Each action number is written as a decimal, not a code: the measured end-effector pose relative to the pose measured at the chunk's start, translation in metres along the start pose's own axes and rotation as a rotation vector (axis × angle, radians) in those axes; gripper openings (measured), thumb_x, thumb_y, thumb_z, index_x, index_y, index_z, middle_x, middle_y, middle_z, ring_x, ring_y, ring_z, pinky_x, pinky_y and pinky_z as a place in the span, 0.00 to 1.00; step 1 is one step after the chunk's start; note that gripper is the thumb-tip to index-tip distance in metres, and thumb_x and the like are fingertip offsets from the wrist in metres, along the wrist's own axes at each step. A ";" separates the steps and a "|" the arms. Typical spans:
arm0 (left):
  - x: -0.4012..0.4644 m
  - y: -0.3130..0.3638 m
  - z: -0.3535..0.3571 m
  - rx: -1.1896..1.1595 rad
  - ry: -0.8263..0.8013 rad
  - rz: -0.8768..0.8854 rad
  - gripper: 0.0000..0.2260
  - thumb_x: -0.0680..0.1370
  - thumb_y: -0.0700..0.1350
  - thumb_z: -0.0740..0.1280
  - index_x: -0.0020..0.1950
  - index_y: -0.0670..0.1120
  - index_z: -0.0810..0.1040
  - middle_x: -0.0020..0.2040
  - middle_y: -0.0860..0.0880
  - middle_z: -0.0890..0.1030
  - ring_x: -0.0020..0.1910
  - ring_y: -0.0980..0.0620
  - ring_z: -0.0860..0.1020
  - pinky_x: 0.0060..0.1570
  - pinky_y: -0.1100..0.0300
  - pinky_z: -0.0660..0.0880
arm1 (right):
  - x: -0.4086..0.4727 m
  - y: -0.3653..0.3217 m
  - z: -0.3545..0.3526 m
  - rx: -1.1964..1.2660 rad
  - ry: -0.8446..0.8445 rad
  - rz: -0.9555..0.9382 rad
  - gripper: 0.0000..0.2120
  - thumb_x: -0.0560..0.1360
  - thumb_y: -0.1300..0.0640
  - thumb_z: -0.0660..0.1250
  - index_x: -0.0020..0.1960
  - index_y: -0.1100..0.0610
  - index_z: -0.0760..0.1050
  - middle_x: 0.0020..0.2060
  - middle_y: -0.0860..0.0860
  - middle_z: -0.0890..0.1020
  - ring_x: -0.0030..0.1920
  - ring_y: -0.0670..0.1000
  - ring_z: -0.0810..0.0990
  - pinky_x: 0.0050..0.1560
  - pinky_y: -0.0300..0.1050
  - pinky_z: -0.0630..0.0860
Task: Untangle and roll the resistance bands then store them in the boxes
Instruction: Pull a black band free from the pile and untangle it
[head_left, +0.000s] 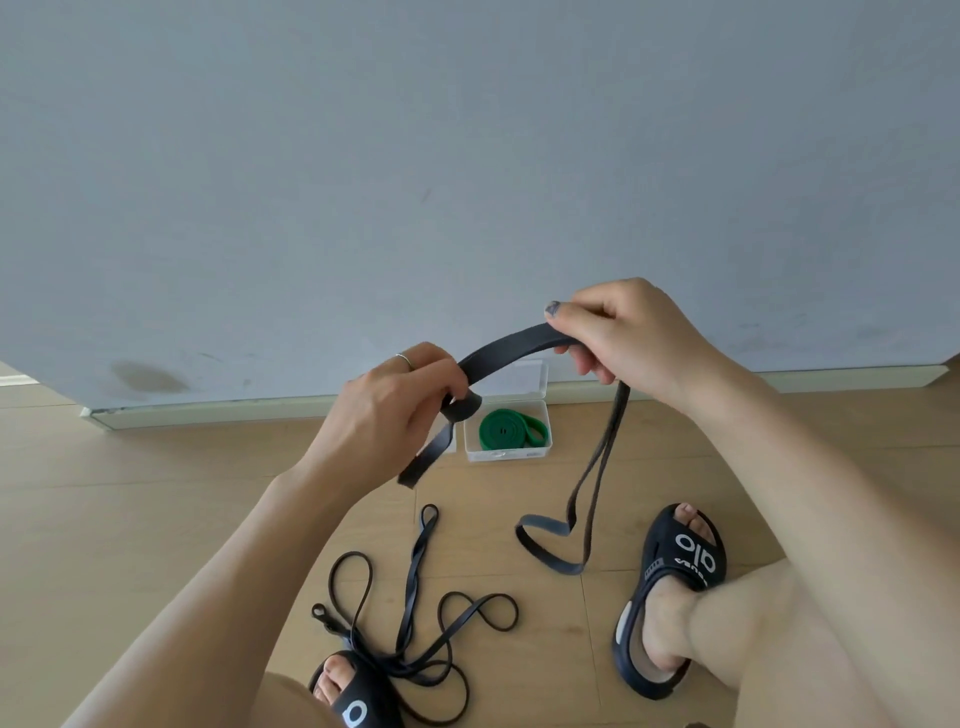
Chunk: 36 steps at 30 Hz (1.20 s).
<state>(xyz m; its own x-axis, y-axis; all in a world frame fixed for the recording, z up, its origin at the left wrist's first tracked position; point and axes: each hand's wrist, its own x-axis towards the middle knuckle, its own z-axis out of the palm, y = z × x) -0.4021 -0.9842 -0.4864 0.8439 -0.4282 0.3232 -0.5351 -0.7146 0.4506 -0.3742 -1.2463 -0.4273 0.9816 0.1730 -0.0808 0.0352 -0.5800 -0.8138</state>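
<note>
rolling black band | left hand pinching coil, right hand gripping strap | strap spans mid-frame between hands, tail hanging lower right

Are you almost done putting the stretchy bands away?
Not yet. One green band is rolled up in the clear box. The left hand and right hand are rolling a black band. A tangled pile of thin black bands waits on the floor.

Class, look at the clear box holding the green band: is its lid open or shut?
Open. The clear box has its lid tipped back towards the wall, leaving the rolled green band uncovered inside.
</note>
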 end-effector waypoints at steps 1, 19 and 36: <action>0.000 -0.001 0.000 0.021 -0.014 0.003 0.13 0.81 0.33 0.63 0.50 0.51 0.79 0.53 0.59 0.78 0.36 0.45 0.77 0.32 0.48 0.76 | -0.001 0.001 0.001 -0.066 -0.009 -0.027 0.19 0.84 0.53 0.63 0.41 0.64 0.80 0.23 0.43 0.78 0.25 0.43 0.73 0.32 0.32 0.69; 0.001 0.011 0.005 -0.223 -0.171 -0.022 0.19 0.72 0.34 0.70 0.54 0.56 0.77 0.49 0.58 0.79 0.48 0.52 0.79 0.50 0.50 0.78 | 0.001 -0.007 0.033 -0.151 -0.245 -0.156 0.09 0.81 0.51 0.68 0.46 0.51 0.84 0.32 0.44 0.84 0.34 0.48 0.81 0.42 0.47 0.78; -0.014 -0.006 0.007 -0.137 -0.123 -0.088 0.10 0.78 0.41 0.61 0.56 0.53 0.72 0.48 0.54 0.81 0.47 0.47 0.81 0.45 0.47 0.79 | -0.005 -0.014 -0.008 0.174 -0.065 0.039 0.15 0.81 0.57 0.68 0.35 0.56 0.76 0.23 0.44 0.62 0.24 0.46 0.58 0.27 0.41 0.56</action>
<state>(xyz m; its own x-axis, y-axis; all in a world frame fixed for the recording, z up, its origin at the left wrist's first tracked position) -0.4106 -0.9779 -0.4997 0.8812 -0.4381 0.1774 -0.4525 -0.6735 0.5845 -0.3781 -1.2456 -0.4110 0.9671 0.2075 -0.1472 -0.0416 -0.4417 -0.8962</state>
